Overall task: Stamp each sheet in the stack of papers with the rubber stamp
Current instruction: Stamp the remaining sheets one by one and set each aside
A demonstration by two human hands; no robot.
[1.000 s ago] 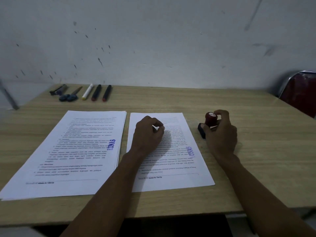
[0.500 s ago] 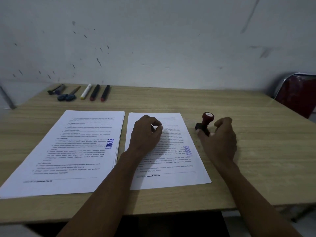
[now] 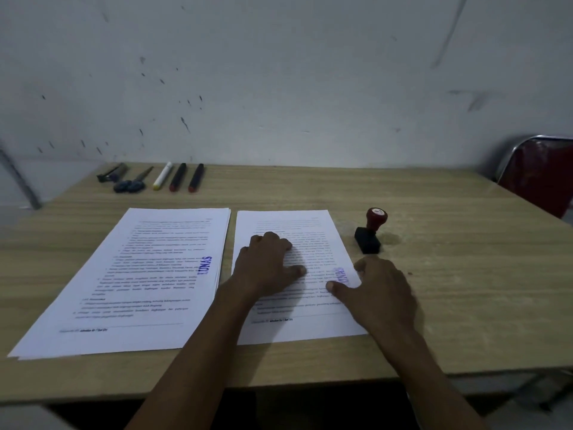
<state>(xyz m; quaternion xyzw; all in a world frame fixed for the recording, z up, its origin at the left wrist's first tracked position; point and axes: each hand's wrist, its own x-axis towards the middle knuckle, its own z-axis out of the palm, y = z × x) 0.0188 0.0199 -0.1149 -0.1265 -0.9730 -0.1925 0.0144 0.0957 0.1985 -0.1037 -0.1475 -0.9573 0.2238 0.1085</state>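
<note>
Two piles of printed sheets lie side by side on the wooden table [image 3: 434,305]. The left stack [image 3: 133,283] shows a blue stamp mark on its right margin. The right sheet [image 3: 294,231] also carries a blue mark near its right edge. My left hand [image 3: 266,265] rests flat on the right sheet, fingers spread. My right hand [image 3: 381,290] lies on that sheet's right edge, thumb beside the blue mark, holding nothing. The rubber stamp [image 3: 370,231], red knob on a black base, stands alone on the table just beyond my right hand.
Along the table's far left edge lie a cutter, scissors [image 3: 131,183], a white marker [image 3: 162,175] and two black markers [image 3: 187,176]. A red chair [image 3: 539,172] stands at the right, against the marked white wall.
My right hand set the stamp down on the table and let go, then moved nearer onto the right sheet's edge. My left hand flattened on the sheet.
</note>
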